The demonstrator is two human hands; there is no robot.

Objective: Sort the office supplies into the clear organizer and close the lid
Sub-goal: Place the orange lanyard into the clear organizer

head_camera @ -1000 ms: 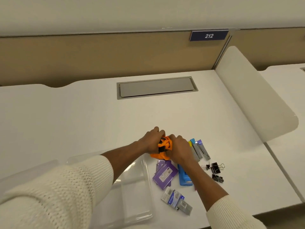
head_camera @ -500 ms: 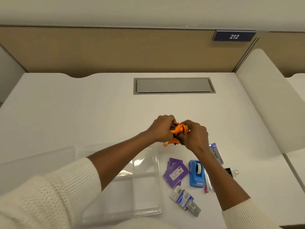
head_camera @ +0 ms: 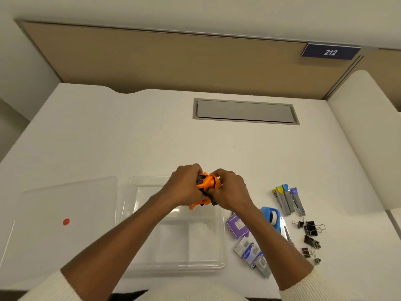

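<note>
Both hands met over the far edge of the organizer (head_camera: pixel 138 224), the left hand (head_camera: pixel 184 184) and right hand (head_camera: pixel 230 192) each clamped on a bunched orange ribbon (head_camera: pixel 207 183) between them. The lid (head_camera: pixel 65 203) lay left of the organizer. Staplers (head_camera: pixel 288 200), a tape dispenser (head_camera: pixel 270 216), staple boxes (head_camera: pixel 249 250) and binder clips (head_camera: pixel 310 233) lay right of it.

Both hands, left hand (head_camera: pixel 184 185) and right hand (head_camera: pixel 230 192), clutch an orange bundle (head_camera: pixel 207 184) above the clear organizer (head_camera: pixel 178 263).
</note>
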